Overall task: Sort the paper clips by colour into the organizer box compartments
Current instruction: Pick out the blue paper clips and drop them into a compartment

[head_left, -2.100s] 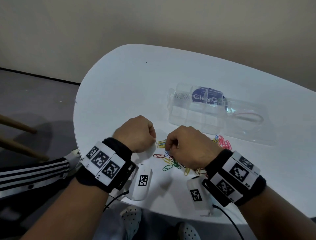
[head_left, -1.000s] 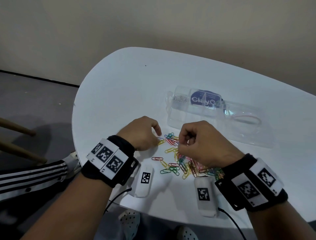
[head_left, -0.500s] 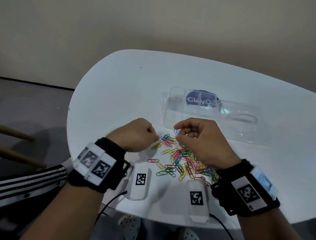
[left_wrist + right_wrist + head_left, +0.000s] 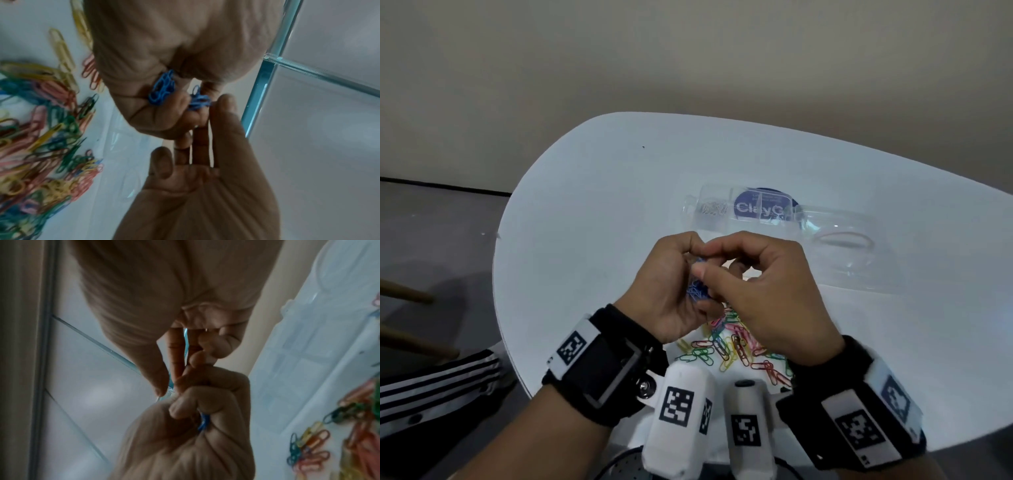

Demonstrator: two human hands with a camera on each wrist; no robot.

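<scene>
Fingers of both hands curl together above the round white table (image 4: 592, 219): left hand (image 4: 671, 291) cups a bunch of small blue wire paper clips (image 4: 698, 291), right hand (image 4: 767, 291) pinches into that bunch w/ thumb and forefinger. The clear plastic organizer box (image 4: 722, 219) lies just beyond the hands, long axis running left-right — right hand looks nearer. Blue label reads "ClayC…", rest hidden. The mixed-colour clip pile (image 4: 732, 346) sits under the wrists.

Plain indoor room, kind unclear: possibly an office or a recording space. Bare beige wall (image 4: 688, 51), grey floor (image 4: 431, 233) with dark skirting line, white rounded table (image 4: 602, 205), wooden chair legs (image 4: 404, 294) at left. Marker-printed wristbands (image 4: 585, 356) suggesting a data-recording setup.
</scene>
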